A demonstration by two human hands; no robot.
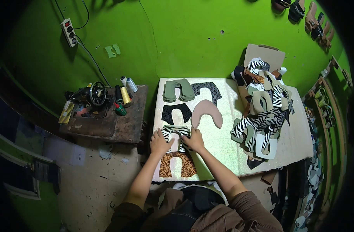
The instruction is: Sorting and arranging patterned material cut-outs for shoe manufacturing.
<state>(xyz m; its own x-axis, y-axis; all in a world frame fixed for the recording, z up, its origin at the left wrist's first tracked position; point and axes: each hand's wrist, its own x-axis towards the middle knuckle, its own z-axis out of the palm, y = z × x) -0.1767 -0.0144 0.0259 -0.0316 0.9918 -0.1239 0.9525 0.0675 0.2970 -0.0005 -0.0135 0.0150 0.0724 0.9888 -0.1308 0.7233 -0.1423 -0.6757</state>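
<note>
A U-shaped zebra-print shoe-upper piece [176,129] lies near the front left of the work table. My left hand [160,144] holds its left side, thumb inward. My right hand [194,140] grips its right side, fingers bent over the stripes; the fingertips partly hide that edge. Just nearer to me is a leopard-print U-shaped piece [189,166], flat on the table. Beyond my hands lie a black patterned U piece [170,113] and a pink U piece [207,107]. Farther back are a stack of green U pieces [174,91] and a dark grey patterned piece [213,91].
A heap of mixed cut pieces [262,112] covers the right part of the work table [227,154]. At left, a sewing machine [92,98] and thread spools [125,96] stand on a worn wooden table [124,127]. Sandals [312,19] hang on the green wall.
</note>
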